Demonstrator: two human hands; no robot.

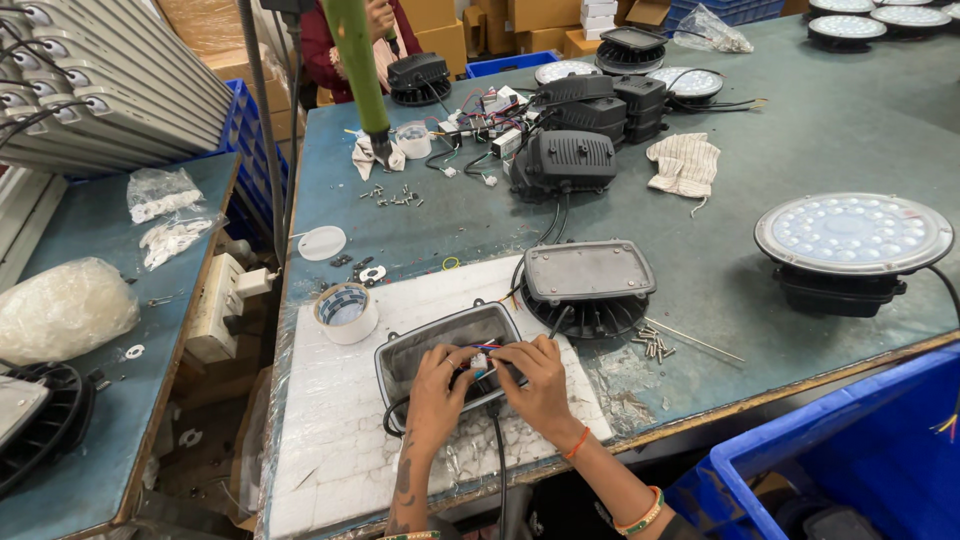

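Left hand (436,388) and right hand (538,385) both pinch small coloured wires (478,360) inside open grey driver housing (447,352), fingers closed on wire ends. Housing sits on white foam pad (340,420) at near edge of bench (760,150). Black cable (497,440) trails from housing toward person. Tape roll (346,312) just left; finned black lamp body (588,288) with flat cover beside, right; loose screws (652,345) near. Step, by my reading: wire joining inside housing. Next move calls for fine fingertip control, wires kept within housing walls.

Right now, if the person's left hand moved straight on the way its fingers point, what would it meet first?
The left hand points up-right, over the open grey rectangular housing. It would probably first meet the small white connector with coloured wires, then the right hand's fingertips; depth is unclear.
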